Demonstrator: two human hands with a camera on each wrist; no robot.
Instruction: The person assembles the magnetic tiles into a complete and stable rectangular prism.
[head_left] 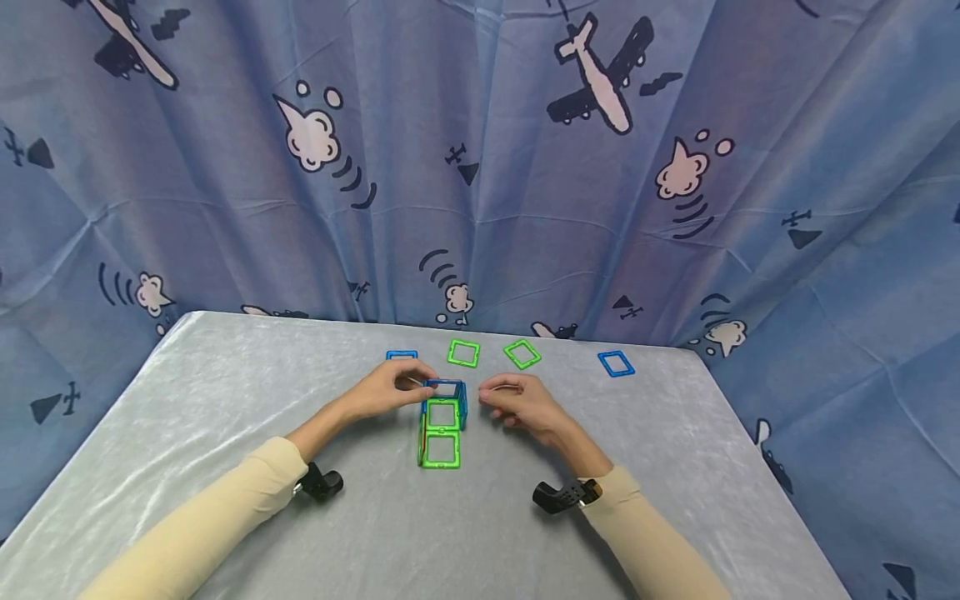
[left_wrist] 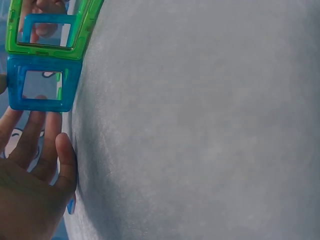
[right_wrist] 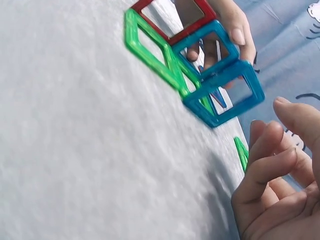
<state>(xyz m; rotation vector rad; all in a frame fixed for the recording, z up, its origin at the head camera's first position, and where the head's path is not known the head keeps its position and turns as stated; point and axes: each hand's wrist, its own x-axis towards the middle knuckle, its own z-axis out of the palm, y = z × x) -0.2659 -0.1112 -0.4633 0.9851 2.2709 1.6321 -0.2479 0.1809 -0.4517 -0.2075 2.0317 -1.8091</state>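
Note:
In front of me on the cloth stands a small structure of magnetic tiles, with green frame tiles (head_left: 442,431) in a row toward me. Blue frame tiles (right_wrist: 240,111) stand upright at its far end, and a red frame tile (right_wrist: 192,30) shows in its side in the right wrist view. My left hand (head_left: 386,393) holds the blue part from the left, thumb at the upper edge and fingertips against the blue tile (left_wrist: 45,105). Just right of the structure, my right hand (head_left: 525,402) hovers with loosely bent fingers, thumb apart, holding nothing.
Behind the structure lie two loose green tiles (head_left: 464,365) (head_left: 522,365). A blue tile (head_left: 402,355) lies behind my left hand, and another blue tile (head_left: 616,374) farther right. A printed curtain (head_left: 480,225) hangs along the back edge of the cloth-covered table (head_left: 247,367).

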